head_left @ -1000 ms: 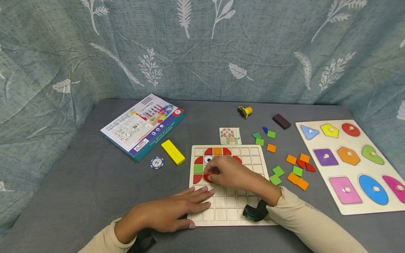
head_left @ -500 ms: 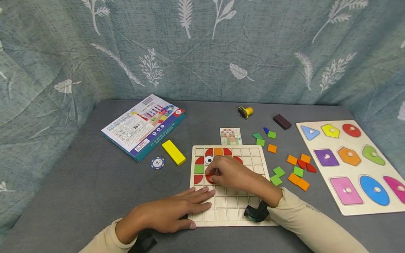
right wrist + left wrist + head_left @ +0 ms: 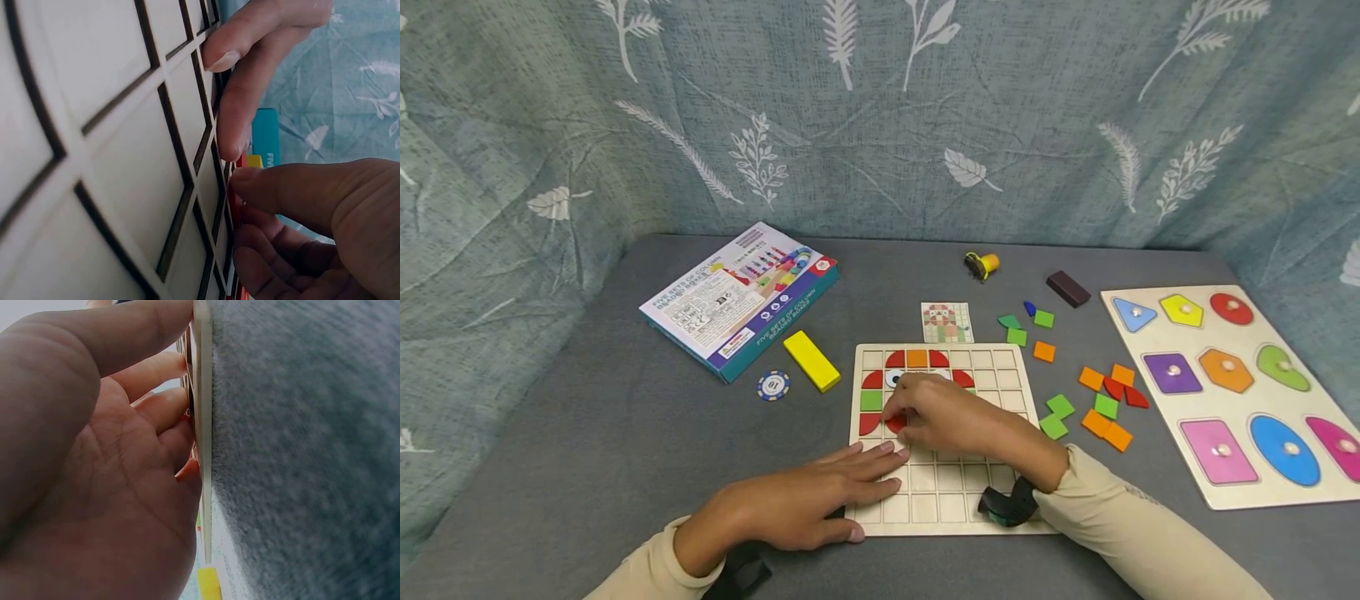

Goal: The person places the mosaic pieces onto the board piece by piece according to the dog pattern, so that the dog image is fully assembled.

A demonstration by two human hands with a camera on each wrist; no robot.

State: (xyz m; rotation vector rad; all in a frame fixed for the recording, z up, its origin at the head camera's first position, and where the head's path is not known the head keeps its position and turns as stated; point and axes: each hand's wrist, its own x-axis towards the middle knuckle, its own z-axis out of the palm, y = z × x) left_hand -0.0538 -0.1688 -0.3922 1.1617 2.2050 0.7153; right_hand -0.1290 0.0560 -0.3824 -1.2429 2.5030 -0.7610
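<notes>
I'm on a placing step, by my read: the right hand (image 3: 940,408) pinches a red piece (image 3: 896,424) between thumb and forefinger, at a cell of the grid board (image 3: 951,508), just right of a red piece in the left part. Can't tell if it's fully seated; fingers cover it. The left hand (image 3: 808,502) lies flat, fingers straight, across the board's near-left part, thumb by that corner, holding nothing; I take it as steadying. Hands near each other, each doing its own job.

Next move, I judge, calls for squaring the piece to the cell walls, pressing it down, then letting go without nudging the eye tile (image 3: 892,379) or green tile (image 3: 871,401).

Edges: cell ridges are thin, so a skewed piece could ride up. Left fingertips sit just below the work, so little room that way. Near and right cells show bare wood, giving me room to draw back right. Loose green squares (image 3: 1060,407) and orange squares (image 3: 1091,378) lie off the right edge; the picture card (image 3: 947,322) sits at the far edge, easy to bump.
</notes>
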